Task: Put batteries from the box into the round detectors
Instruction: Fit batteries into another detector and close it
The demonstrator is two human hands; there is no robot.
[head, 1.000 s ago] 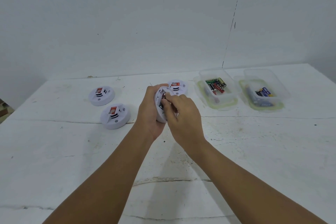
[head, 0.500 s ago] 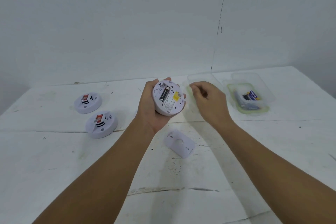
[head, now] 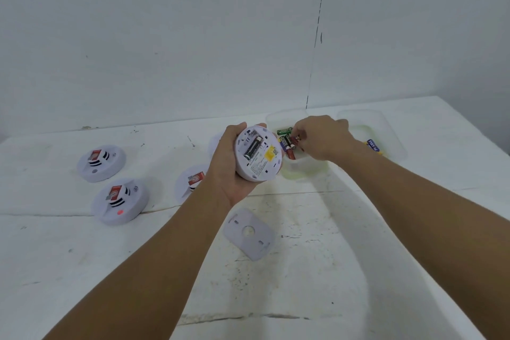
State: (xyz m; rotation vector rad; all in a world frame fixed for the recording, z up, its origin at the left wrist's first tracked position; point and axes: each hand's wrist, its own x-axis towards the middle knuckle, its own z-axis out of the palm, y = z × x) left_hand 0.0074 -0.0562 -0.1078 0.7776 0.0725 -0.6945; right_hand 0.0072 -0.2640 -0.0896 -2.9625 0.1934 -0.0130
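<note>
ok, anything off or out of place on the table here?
Nothing spilled or broken. A loose back cover lies on the table, off the detector held in the left hand; one battery sits in its bay.

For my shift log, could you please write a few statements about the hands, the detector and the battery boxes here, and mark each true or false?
1. The left hand holds a round white detector with its back turned up. True.
2. The held detector's battery bay is empty. False: one black battery sits in it.
3. The right hand reaches into the clear plastic box of batteries. True.
4. The white oblong cover plate is fitted on the held detector. False: it lies on the white table.
</note>
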